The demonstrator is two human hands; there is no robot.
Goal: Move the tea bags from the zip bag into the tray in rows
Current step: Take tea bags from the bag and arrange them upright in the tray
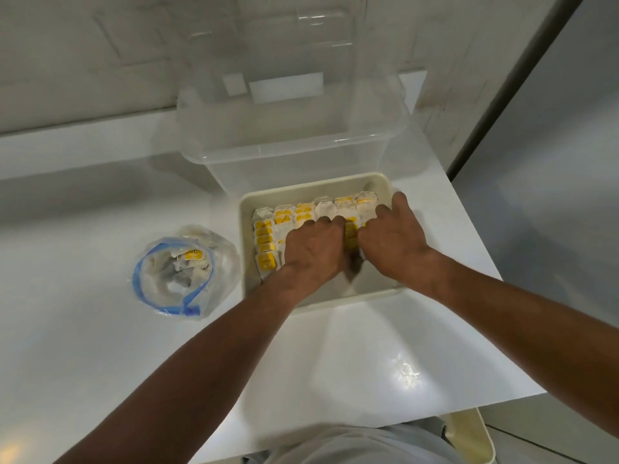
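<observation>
A cream tray (313, 190) sits on the white counter and holds several rows of tea bags (303, 211) with yellow tags. Both hands are inside it, palms down. My left hand (313, 251) has its fingers curled down onto the middle rows. Beside it, my right hand (393, 237) presses on the right-hand rows, its thumb near the tray's right wall. A narrow strip of yellow tags shows between the two hands. The clear zip bag (182, 272) with a blue seal lies open to the tray's left, with tea bags still inside.
A large clear plastic bin (291, 149) stands directly behind the tray against the wall. The counter's edge runs along the right and front. Another cream tray (474, 437) sits below the counter edge at bottom right.
</observation>
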